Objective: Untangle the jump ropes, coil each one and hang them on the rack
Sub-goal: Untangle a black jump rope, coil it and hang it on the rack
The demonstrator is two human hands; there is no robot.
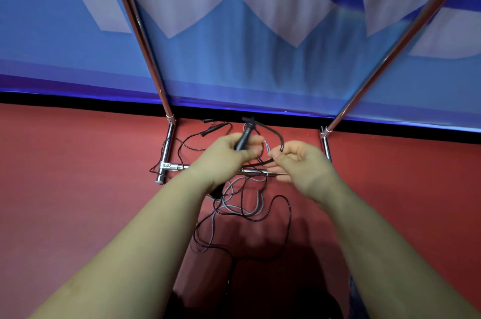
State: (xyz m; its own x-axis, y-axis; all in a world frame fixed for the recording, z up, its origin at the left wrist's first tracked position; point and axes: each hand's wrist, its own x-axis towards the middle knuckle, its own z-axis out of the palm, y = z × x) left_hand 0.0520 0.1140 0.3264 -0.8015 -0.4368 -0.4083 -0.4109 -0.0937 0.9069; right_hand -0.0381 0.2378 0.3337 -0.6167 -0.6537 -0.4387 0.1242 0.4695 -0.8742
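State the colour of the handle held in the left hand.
Black; the handle in the left hand shows best in the head view.

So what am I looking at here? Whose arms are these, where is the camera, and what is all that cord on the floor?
There is no machine: a person wears a camera on the head, looking forward and down, so the two bare arms are their own. The left hand grips a black jump rope handle. The right hand pinches a black cord that loops up from it. Below, on the red floor, lies a tangle of ropes, black cords mixed with a grey one. The shiny metal tubes are the rack: its base rests on the floor and two poles rise in front of a blue and white banner. Another black handle lies by the wall.
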